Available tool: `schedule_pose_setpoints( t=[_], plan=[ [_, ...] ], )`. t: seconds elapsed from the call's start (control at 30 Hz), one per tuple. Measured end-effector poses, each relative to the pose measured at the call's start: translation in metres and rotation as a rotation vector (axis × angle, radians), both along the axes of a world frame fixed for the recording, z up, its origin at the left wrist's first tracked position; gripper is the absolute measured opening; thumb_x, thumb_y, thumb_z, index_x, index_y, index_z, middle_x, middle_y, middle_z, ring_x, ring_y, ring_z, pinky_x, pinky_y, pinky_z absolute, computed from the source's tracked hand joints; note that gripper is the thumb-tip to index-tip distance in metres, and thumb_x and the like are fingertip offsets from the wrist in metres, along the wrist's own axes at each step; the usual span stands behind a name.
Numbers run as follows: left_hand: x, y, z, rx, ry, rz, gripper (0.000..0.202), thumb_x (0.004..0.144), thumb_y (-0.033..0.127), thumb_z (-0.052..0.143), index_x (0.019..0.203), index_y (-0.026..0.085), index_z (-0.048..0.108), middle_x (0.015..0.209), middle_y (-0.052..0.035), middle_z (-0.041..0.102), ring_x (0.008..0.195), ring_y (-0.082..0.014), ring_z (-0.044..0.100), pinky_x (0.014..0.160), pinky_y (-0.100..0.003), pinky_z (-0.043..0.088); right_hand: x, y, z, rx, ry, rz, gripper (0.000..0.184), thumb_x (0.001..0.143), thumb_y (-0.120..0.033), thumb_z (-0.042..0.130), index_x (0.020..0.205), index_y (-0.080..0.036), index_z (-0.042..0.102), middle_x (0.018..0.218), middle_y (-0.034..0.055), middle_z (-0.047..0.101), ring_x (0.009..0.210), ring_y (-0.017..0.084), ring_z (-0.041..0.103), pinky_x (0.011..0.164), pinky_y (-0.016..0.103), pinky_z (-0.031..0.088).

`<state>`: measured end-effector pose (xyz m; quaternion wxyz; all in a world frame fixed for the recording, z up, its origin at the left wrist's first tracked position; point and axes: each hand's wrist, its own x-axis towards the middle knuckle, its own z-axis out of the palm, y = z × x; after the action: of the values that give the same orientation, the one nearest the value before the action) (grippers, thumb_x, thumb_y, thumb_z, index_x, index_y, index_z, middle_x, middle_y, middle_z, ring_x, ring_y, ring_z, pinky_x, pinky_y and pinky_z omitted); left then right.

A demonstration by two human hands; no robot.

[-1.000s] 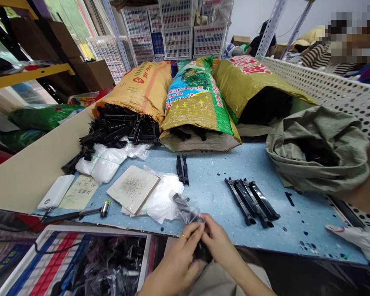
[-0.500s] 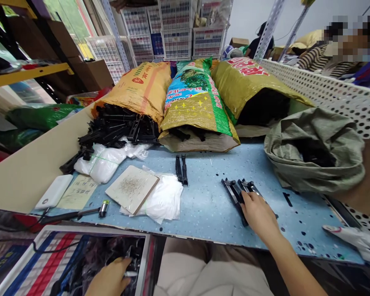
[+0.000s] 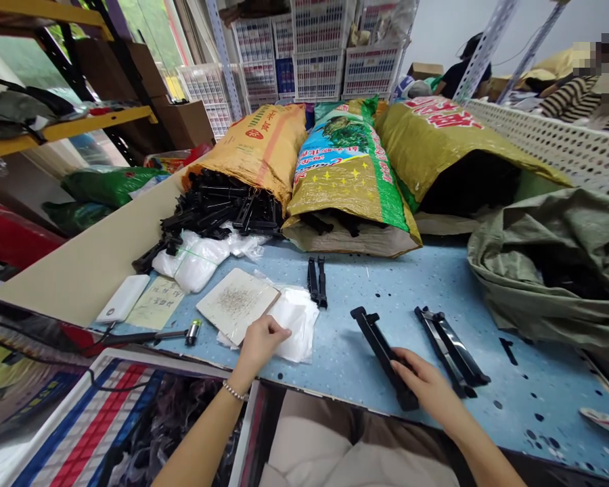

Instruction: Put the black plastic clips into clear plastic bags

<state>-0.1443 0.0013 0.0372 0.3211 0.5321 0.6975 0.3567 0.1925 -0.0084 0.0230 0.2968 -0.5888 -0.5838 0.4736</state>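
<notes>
My left hand (image 3: 264, 341) is at the stack of clear plastic bags (image 3: 299, 331), thumb and finger pinched on what looks like the top bag. Beside it, a square tile (image 3: 237, 304) with brown specks lies partly over the stack. My right hand (image 3: 423, 379) grips a long black plastic part (image 3: 378, 345) by its lower end, tilted just above the blue table. To its right, a pair of similar black parts (image 3: 449, 352) lies side by side. Two slimmer black pieces (image 3: 317, 283) rest farther back.
Woven sacks hold black parts: an orange sack (image 3: 254, 149), a printed sack (image 3: 340, 176), an olive sack (image 3: 436, 142) and a grey-green sack (image 3: 507, 250). A hammer-like tool (image 3: 172, 335), a white power bank (image 3: 123, 299) and a striped crate (image 3: 96, 419) are at left. People sit beyond.
My left hand has come up out of the crate to the plastic bags. My right hand has lifted one black part and drawn it left, apart from the pair on the table.
</notes>
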Motion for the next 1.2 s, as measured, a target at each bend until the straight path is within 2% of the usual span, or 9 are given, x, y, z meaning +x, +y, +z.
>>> schedule_pose_setpoints(
  t=[0.1,0.2,0.33,0.43,0.7,0.77,0.9,1.03,1.2],
  plan=[
    [-0.003,-0.002,-0.003,-0.056,-0.174,0.005,0.028,0.072,0.042,0.061,0.061,0.016,0.061,0.052,0.0012,0.056,0.051,-0.0139,0.055,0.053,-0.025,0.043,-0.040,-0.007,0.011,-0.287,0.427,0.045,0.039,0.077,-0.049,0.064,0.102,-0.019,0.067,0.089,0.0052,0.068,0.081,0.020,0.061,0.072,0.031,0.047],
    [0.004,-0.006,-0.006,-0.063,-0.294,0.035,0.029,0.068,0.043,0.065,0.063,0.015,0.062,0.051,0.0016,0.057,0.048,-0.0120,0.053,0.050,-0.023,0.041,-0.090,-0.005,0.018,-0.481,0.727,0.117,0.035,0.073,-0.045,0.071,0.093,-0.016,0.069,0.073,0.0028,0.065,0.065,0.014,0.058,0.058,0.024,0.043],
    [0.014,-0.008,-0.009,-0.018,-0.377,0.086,0.024,0.058,0.034,0.071,0.055,0.016,0.054,0.047,0.0049,0.051,0.044,-0.0092,0.045,0.048,-0.022,0.036,-0.148,0.010,0.017,-0.579,0.971,0.134,0.030,0.066,-0.038,0.079,0.081,-0.013,0.068,0.063,-0.0002,0.062,0.054,0.010,0.053,0.053,0.022,0.040],
    [0.012,-0.008,-0.008,0.039,-0.420,0.130,0.026,0.060,0.033,0.068,0.053,0.018,0.049,0.054,0.0033,0.054,0.050,-0.0099,0.048,0.051,-0.022,0.038,-0.170,0.024,0.012,-0.609,1.022,0.069,0.031,0.061,-0.034,0.083,0.075,-0.012,0.068,0.061,-0.0004,0.062,0.051,0.009,0.051,0.052,0.022,0.042],
    [-0.009,-0.016,0.002,0.197,-0.378,0.226,0.012,0.069,0.026,0.063,0.069,0.019,0.054,0.066,0.0029,0.054,0.064,-0.0121,0.053,0.064,-0.024,0.044,-0.154,0.036,-0.005,-0.598,1.021,-0.064,0.024,0.063,-0.032,0.081,0.068,-0.013,0.066,0.063,0.0015,0.064,0.057,0.012,0.056,0.059,0.027,0.050],
    [-0.011,-0.020,0.005,0.250,-0.234,0.174,0.004,0.071,0.018,0.057,0.069,0.019,0.060,0.076,-0.0009,0.058,0.075,-0.0158,0.057,0.074,-0.029,0.047,-0.146,0.035,-0.006,-0.593,1.011,-0.092,0.025,0.062,-0.032,0.082,0.068,-0.014,0.066,0.063,0.0005,0.063,0.058,0.012,0.056,0.060,0.027,0.050],
    [-0.013,-0.025,0.007,0.321,0.156,-0.011,0.030,0.075,0.008,0.045,0.085,0.020,0.070,0.096,-0.0074,0.063,0.094,-0.0218,0.059,0.087,-0.038,0.046,-0.127,0.030,-0.001,-0.550,0.960,-0.110,0.028,0.059,-0.034,0.084,0.071,-0.014,0.067,0.062,-0.0016,0.061,0.055,0.009,0.052,0.057,0.023,0.047],
    [-0.007,-0.021,0.008,0.232,0.034,-0.006,0.028,0.080,0.019,0.051,0.104,0.020,0.065,0.086,-0.0048,0.066,0.082,-0.0191,0.062,0.078,-0.033,0.048,-0.109,0.020,0.012,-0.443,0.891,-0.073,0.027,0.064,-0.037,0.081,0.073,-0.016,0.067,0.063,-0.0019,0.059,0.054,0.008,0.047,0.051,0.020,0.039],
    [0.016,-0.013,0.005,0.142,-0.202,0.144,0.035,0.068,0.026,0.067,0.100,0.019,0.054,0.066,0.0059,0.055,0.059,-0.0120,0.054,0.063,-0.025,0.045,-0.115,0.007,0.028,-0.494,0.938,0.024,0.027,0.069,-0.041,0.076,0.075,-0.016,0.067,0.064,-0.0001,0.060,0.058,0.011,0.050,0.056,0.023,0.040]
  ],
)
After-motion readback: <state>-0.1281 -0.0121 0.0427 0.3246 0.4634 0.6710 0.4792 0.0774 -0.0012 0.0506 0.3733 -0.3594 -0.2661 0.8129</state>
